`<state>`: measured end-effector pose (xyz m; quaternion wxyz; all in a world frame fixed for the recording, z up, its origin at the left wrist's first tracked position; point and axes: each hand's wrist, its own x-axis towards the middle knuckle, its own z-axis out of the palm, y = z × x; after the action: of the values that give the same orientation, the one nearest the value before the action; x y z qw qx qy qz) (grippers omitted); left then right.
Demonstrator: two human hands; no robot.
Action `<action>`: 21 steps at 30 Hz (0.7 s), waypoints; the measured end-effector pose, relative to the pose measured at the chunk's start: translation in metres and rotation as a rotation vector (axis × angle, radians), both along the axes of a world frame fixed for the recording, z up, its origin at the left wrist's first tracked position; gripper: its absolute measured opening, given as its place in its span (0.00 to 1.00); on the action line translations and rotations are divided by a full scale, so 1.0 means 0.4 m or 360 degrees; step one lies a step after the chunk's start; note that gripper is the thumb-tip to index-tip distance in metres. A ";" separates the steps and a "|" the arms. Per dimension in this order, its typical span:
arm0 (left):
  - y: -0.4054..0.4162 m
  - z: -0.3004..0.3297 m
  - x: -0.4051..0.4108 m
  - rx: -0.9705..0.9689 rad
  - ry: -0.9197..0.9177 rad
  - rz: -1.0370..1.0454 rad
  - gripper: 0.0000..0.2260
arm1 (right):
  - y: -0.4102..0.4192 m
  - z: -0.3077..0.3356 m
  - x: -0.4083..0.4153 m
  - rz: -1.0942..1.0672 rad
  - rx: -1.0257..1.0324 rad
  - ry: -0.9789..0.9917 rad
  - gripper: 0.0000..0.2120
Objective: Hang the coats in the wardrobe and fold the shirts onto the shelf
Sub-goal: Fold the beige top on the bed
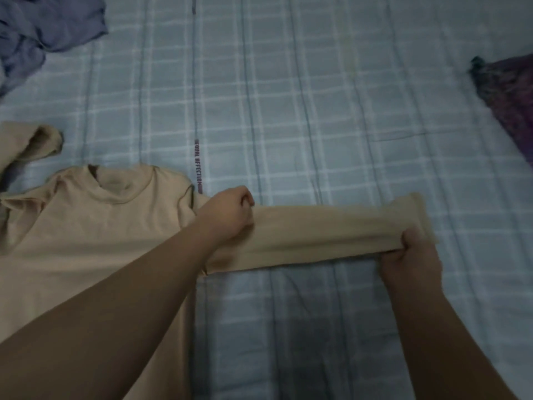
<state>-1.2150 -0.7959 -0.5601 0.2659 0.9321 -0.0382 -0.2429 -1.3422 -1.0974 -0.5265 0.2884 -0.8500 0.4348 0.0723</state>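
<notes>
Clearly soft and light, the beige shirt [95, 241] lies flat on the bed [317, 111] at the near left, its high collar pointing far and its body spread toward the near edge. Its right sleeve [317, 229] stretches out to the right across the checked bedspread, pulled into a straight band between 2 hands. The left hand [227, 215] has its grip closed on the sleeve close to the shoulder seam, fingers curled over the cloth. The right hand [412, 255] has its grip closed on the cuff end, fingers wrapped from below with the cuff edge sticking out past them.

Judging by how it drapes and creases, the knit is limp and slightly stretchy, with no stiffness of its own; it will sag wherever it is unsupported and cannot break. It is probably not slippery against the cotton bedspread, so it should stay where it is laid. Good places to take hold are the seams and edges: cuff, shoulder, hem corners. Holding at 2 points keeps a fold line straight.

Farther out, the other sleeve [31, 142] lies bunched at the far left of the shirt. A crumpled blue-grey garment [43, 27] sits in the far left corner, and a dark purple garment [510, 96] lies at the right edge, both well apart from the shirt.
</notes>
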 end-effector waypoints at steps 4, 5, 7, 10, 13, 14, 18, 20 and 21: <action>-0.040 -0.008 -0.030 0.0047 0.0013 -0.0205 0.11 | -0.035 -0.013 -0.063 0.0287 -0.0110 0.0326 0.17; -0.052 -0.009 -0.032 0.0053 -0.0019 -0.0240 0.10 | -0.042 -0.019 -0.074 0.0296 -0.0096 0.0352 0.18; -0.075 -0.010 -0.038 0.0028 -0.0135 -0.0194 0.08 | -0.054 -0.025 -0.098 0.0319 -0.0030 0.0328 0.18; -0.113 0.001 -0.047 0.0015 -0.0338 -0.0050 0.08 | -0.074 -0.021 -0.129 0.0312 0.0014 0.0291 0.18; -0.148 0.005 -0.047 0.0022 -0.0471 0.0011 0.08 | -0.100 -0.009 -0.145 0.0179 -0.0074 0.0207 0.17; -0.158 0.000 -0.047 0.0023 -0.0491 0.0008 0.08 | -0.108 -0.009 -0.152 0.0184 -0.0093 0.0190 0.16; -0.184 -0.039 -0.072 0.0064 -0.0436 -0.0055 0.09 | -0.125 -0.038 -0.187 0.0241 -0.0014 0.0370 0.18; -0.190 -0.051 -0.085 0.0069 -0.0431 -0.0035 0.09 | -0.129 -0.048 -0.192 0.0207 -0.0008 0.0378 0.19; -0.193 -0.053 -0.090 0.0066 -0.0437 -0.0025 0.08 | -0.131 -0.048 -0.192 0.0178 -0.0009 0.0370 0.19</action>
<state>-1.2509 -0.8730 -0.5815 0.2369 0.9615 -0.0765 -0.1160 -1.4191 -1.1499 -0.5457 0.2293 -0.8595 0.4175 0.1853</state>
